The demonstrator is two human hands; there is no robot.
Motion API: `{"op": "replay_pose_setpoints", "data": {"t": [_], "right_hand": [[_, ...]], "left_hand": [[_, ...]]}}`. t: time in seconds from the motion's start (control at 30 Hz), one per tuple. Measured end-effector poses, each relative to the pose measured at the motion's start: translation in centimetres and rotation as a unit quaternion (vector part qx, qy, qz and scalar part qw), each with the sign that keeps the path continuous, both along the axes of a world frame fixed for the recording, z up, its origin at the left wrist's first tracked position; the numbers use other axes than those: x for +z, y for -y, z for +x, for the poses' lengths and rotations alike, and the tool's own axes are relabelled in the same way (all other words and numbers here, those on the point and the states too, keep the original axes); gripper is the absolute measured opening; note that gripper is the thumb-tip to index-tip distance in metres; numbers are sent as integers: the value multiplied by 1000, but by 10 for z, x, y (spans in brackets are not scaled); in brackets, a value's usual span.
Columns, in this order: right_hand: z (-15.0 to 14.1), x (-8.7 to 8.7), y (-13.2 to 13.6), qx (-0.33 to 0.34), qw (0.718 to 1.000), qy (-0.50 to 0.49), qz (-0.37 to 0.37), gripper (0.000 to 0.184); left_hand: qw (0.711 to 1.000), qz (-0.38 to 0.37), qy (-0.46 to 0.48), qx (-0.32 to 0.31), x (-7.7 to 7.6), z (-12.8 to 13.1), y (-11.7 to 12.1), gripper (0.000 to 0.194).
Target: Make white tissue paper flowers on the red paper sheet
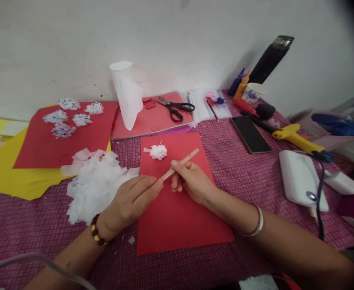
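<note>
A wooden craft stick slants over a red paper sheet. Between thumb and fingers, my right hand grips it near the middle. The fingers of my left hand are closed at its lower end; whether they also pinch a paper piece there is hidden. Just beyond my hands, a small white tissue-paper puff sits on the red sheet, with a loose white square at its left side. A heap of cut white tissue squares lies left of the sheet, beside my left hand.
Several blue-flecked puffs rest on another red sheet. Behind are black scissors and a white paper cone. A phone, a yellow glue gun and a white power bank with a cable lie on the right.
</note>
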State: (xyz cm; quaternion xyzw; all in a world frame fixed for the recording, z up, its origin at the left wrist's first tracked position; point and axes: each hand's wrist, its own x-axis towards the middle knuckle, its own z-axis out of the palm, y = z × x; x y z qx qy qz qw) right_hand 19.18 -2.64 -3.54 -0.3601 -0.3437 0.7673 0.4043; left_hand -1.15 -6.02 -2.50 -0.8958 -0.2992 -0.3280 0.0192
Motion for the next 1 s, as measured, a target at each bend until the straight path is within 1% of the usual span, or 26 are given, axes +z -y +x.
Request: {"op": "replay_pose_setpoints", "data": {"t": [0.07,0.17,0.23,0.3,0.37,0.47,0.53,0.57,0.63,0.7,0.8,1.0], "right_hand": [[2,0,-2,0,1000,-8,11,33],[7,0,-7,6,998,-28,48,24],[10,-1,-11,20,995,-8,96,23],[14,-1,-14,26,985,43,162,20],[16,-2,-14,16,964,113,238,16],[17,-4,-14,3,909,226,350,16],[17,-7,-15,3,869,283,406,19],[16,-9,-16,2,853,302,425,21],[15,-12,-18,-3,832,326,449,23],[14,-14,-19,-7,820,340,461,23],[12,-15,-20,-11,807,354,472,23],[12,-17,-20,-21,796,364,483,24]], "left_hand": [[998,-28,34,40,3,5,0,25],[980,-133,109,98,6,14,-3,12],[964,-200,136,112,3,17,-6,11],[956,-234,134,120,-2,17,-9,17],[959,-229,103,128,-8,16,-11,25],[975,-182,34,124,-15,15,-13,32],[984,-141,1,110,-16,16,-14,30],[987,-122,-13,99,-17,16,-13,28],[992,-90,-39,75,-17,17,-11,23],[994,-74,-57,61,-18,18,-9,21],[993,-77,-64,64,-17,18,-7,20],[989,-103,-83,72,-13,20,-4,20]]}}
